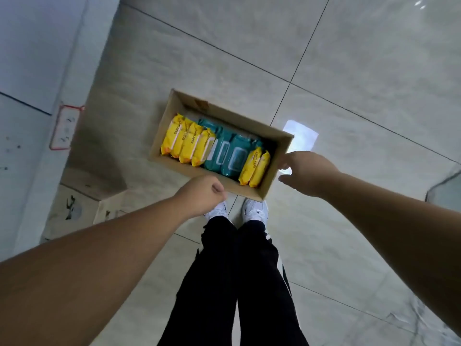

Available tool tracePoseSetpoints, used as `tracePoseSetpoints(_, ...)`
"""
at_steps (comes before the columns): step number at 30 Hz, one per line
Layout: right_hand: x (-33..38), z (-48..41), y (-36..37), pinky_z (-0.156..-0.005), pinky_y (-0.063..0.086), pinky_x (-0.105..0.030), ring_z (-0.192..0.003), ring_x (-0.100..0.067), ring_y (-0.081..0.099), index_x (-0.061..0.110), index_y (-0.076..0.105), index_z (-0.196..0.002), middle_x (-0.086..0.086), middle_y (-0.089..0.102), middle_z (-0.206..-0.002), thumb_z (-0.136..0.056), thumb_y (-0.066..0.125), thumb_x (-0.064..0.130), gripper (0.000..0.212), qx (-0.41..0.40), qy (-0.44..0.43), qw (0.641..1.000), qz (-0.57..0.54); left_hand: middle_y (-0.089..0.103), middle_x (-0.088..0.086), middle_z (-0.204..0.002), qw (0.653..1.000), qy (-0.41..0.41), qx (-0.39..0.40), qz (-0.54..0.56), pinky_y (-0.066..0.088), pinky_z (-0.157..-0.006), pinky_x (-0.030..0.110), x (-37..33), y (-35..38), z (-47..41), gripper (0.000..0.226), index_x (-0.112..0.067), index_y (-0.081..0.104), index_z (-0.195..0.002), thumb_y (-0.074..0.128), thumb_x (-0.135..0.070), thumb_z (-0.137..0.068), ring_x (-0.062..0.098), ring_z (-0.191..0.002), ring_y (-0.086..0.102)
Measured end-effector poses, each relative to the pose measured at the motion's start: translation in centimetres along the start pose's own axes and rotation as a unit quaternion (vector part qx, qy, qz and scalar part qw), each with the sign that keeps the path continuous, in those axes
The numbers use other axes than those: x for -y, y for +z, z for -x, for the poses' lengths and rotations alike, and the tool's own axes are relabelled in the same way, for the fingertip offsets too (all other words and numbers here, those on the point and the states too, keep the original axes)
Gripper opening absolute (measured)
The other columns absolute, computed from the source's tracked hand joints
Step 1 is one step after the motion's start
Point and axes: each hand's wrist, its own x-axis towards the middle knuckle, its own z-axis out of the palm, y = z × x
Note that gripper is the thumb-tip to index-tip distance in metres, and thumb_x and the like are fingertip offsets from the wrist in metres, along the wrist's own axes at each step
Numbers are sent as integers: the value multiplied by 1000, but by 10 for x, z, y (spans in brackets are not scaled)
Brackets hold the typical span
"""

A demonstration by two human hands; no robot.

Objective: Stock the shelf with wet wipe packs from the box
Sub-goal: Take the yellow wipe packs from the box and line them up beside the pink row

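Wet wipe packs fill the cardboard box from end to end: a row of yellow packs at its left, teal packs in the middle and two more yellow ones at its right, all standing on edge. We see none on a shelf, so we judge the stocking hardly begun, with the whole load left to move. The box lies low over the tiled floor, just ahead of our white shoes; we cannot tell whether it rests there or is being carried. Both arms reach down and forward. Our left hand is at the near long wall with fingers curled into a fist, though whether it grips the rim is hidden. Our right hand is at the right end wall, fingers loosely spread, thumb apart, holding nothing.
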Motion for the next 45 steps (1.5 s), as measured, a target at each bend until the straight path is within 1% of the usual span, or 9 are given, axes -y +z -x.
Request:
tracePoseSetpoints(8,-22,-92,59,-77,57,-36,-97,-30,66,25,68,-102,-1,71,-104,-91,53,29,19,41,-4,991,124,63,3,-126,999,-42,-8,-8,51,-98,41,34,48,-99,56,-16,56,-133,69,-47,-88,24,-113,61)
tracePoseSetpoints(21,-23,-187,92,-78,42,-33,-110,-25,63,40,53,-135,4,66,-116,-92,52,22,46,105,-51,947,299,56,18,-128,988,-8,-70,-136,47,-95,42,28,118,-211,70,-5,51,-124,75,-53,-80,35,-119,55)
tracePoseSetpoints(26,-26,-203,96,-78,54,-37,-109,-34,65,47,42,-144,-6,63,-123,-92,50,16,61,91,-82,960,252,64,15,-122,972,10,-96,-214,49,-85,41,39,126,-232,53,-10,47,-123,70,-41,-87,36,-112,63)
tracePoseSetpoints(29,-30,-212,106,-67,50,-36,-98,-38,66,47,30,-147,-13,62,-116,-96,48,21,60,53,-72,966,241,67,18,-117,984,-1,-102,-149,52,-79,41,50,113,-241,44,-6,48,-121,67,-32,-91,39,-107,66)
tracePoseSetpoints(31,-29,-221,114,-66,49,-36,-98,-37,66,35,40,-146,-14,63,-114,-96,51,18,54,43,-50,964,257,66,18,-114,990,-4,-91,-109,50,-75,39,59,103,-245,44,-6,51,-117,69,-36,-91,38,-104,65)
tracePoseSetpoints(34,-27,-235,121,-84,54,-42,-114,-37,59,18,61,-131,-14,60,-122,-93,58,16,38,46,-49,958,280,65,15,-113,996,1,-70,-54,51,-81,39,72,92,-250,45,-7,57,-115,72,-40,-88,34,-104,63)
tracePoseSetpoints(38,-25,-238,109,-97,47,-44,-127,-37,46,16,61,-122,-12,51,-133,-98,49,37,34,32,-119,954,273,67,12,-99,996,4,-67,55,50,-75,34,82,84,-253,32,-5,66,-101,70,-35,-91,30,-92,64)
tracePoseSetpoints(42,-27,-231,108,-86,51,-35,-116,-32,57,15,55,-128,-10,58,-128,-98,50,18,30,75,-170,942,280,62,8,-75,985,16,-112,134,36,-56,25,84,76,-245,29,-3,68,-90,62,-30,-97,24,-72,58)
tracePoseSetpoints(45,-27,-219,106,-86,51,-34,-117,-31,61,19,53,-133,-6,62,-128,-95,49,13,39,108,-158,940,284,57,4,-72,976,12,-154,153,33,-57,27,86,73,-241,24,-8,66,-85,63,-28,-97,22,-71,53)
